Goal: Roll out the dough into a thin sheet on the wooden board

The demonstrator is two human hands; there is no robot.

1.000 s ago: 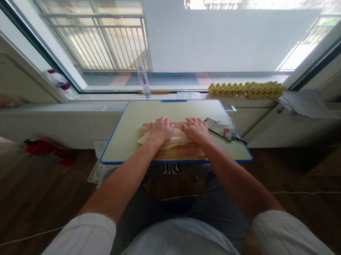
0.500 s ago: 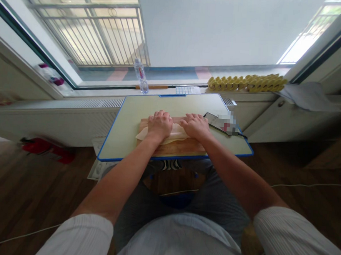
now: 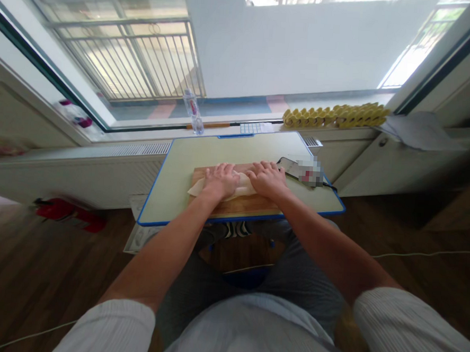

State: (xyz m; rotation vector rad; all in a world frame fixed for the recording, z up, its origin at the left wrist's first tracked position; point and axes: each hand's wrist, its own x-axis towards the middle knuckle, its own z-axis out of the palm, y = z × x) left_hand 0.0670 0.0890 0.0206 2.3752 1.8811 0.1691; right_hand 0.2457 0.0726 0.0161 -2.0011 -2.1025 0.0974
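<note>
A wooden board [image 3: 237,207] lies near the front edge of a small pale table [image 3: 188,152] with a blue rim. Across the board stretches a pale sheet that looks like dough [image 3: 244,184], raised into a roll-like ridge between my hands. My left hand [image 3: 222,180] presses on its left part, palm down, fingers stretched forward and slightly apart. On its right part rests my right hand [image 3: 268,178], also palm down with fingers extended. Whatever lies beneath my palms is hidden. A phone [image 3: 291,168], partly blurred out, lies just beyond my right hand.
A clear plastic bottle [image 3: 193,112] stands on the windowsill behind the table. Yellow ridged packaging [image 3: 334,117] and white papers [image 3: 419,129] lie farther right. A red fire extinguisher [image 3: 71,214] is on the floor to the left. A radiator [image 3: 99,175] runs under the window.
My hands have shifted slightly on the dough, and the left fingers have gone from curled to more stretched out. The camera view has tilted a little; the other things keep their places.
</note>
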